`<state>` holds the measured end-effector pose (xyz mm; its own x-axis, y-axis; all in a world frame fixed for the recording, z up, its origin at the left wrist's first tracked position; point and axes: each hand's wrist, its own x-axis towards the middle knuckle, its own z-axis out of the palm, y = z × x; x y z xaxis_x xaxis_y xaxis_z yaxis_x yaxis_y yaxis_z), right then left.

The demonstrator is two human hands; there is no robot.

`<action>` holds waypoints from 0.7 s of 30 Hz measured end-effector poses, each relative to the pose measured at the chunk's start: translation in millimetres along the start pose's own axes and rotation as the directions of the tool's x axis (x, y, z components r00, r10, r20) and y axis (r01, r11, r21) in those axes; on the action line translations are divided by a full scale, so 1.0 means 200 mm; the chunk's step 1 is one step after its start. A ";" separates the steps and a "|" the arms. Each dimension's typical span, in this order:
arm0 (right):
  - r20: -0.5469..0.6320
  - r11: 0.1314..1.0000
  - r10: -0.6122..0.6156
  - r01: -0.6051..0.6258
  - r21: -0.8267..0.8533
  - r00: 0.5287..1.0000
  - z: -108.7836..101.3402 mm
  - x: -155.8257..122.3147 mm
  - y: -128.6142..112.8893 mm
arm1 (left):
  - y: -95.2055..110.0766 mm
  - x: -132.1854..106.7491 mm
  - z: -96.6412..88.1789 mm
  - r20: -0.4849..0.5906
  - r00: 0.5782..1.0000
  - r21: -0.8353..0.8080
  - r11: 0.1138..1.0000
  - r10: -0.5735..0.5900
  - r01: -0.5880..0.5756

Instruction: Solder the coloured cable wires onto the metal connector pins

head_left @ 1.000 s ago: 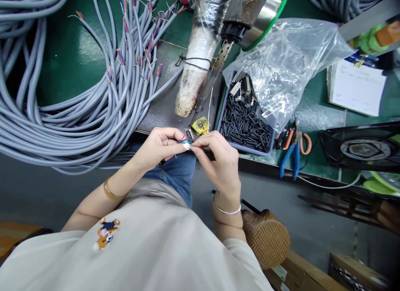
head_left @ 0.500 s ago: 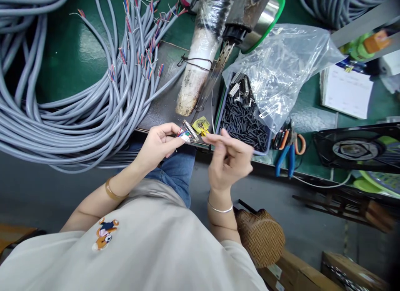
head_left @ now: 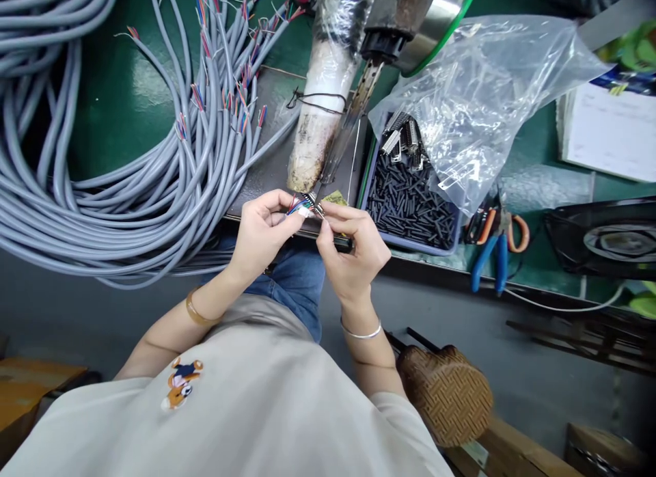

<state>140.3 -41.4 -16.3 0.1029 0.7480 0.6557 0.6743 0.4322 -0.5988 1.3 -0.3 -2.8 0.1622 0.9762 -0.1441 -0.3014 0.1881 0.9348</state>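
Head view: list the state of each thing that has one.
Left hand: pinching coloured wires
Right hand: at the connector, grip unclear
Grey cables: visible ends stripped
Tray: holding black sleeves
Plastic bag: rumpled, partly over the tray
Blue-handled pliers: handles spread

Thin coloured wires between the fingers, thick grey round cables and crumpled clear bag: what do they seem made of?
Thin coloured wires: probably plastic-coated, by their bright colours; cores too small to see.
Thick grey round cables: likely a satin, flexible plastic or rubber jacket, smooth with soft highlights.
Crumpled clear bag: seemingly glossy plastic film, transparent with creases and glare.
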 end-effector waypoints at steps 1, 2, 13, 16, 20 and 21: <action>0.003 1.000 0.004 -0.004 0.006 1.000 0.00 0.00 0.00 | 0.00 0.00 0.00 -0.002 1.000 0.007 1.000 -0.003 0.003; 0.005 1.000 0.006 -0.006 0.012 1.000 0.00 0.00 0.00 | 0.01 0.00 0.00 -0.002 1.000 0.011 1.000 -0.006 0.006; 0.023 0.996 -0.086 0.087 -0.027 0.996 -0.01 0.02 0.01 | 0.02 0.01 -0.02 -0.011 0.995 0.056 0.994 -0.095 0.096; 0.048 0.989 -0.137 0.139 -0.054 0.989 -0.01 0.00 0.02 | 0.01 0.01 -0.04 0.012 0.993 0.058 0.992 -0.113 0.112; 0.052 0.986 -0.149 0.152 -0.061 0.987 -0.02 -0.02 0.02 | 0.01 0.00 -0.03 0.038 0.991 0.032 0.991 -0.130 0.129; 0.053 0.989 -0.132 0.135 -0.053 0.990 -0.02 -0.02 0.02 | 0.02 -0.01 -0.03 0.045 0.991 0.024 0.992 -0.125 0.124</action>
<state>146.2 -45.2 -19.2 -0.0260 0.7096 0.7042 0.7196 0.5022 -0.4796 -4.9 -0.3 -1.3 0.2403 0.9391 -0.2455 -0.2563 0.3053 0.9171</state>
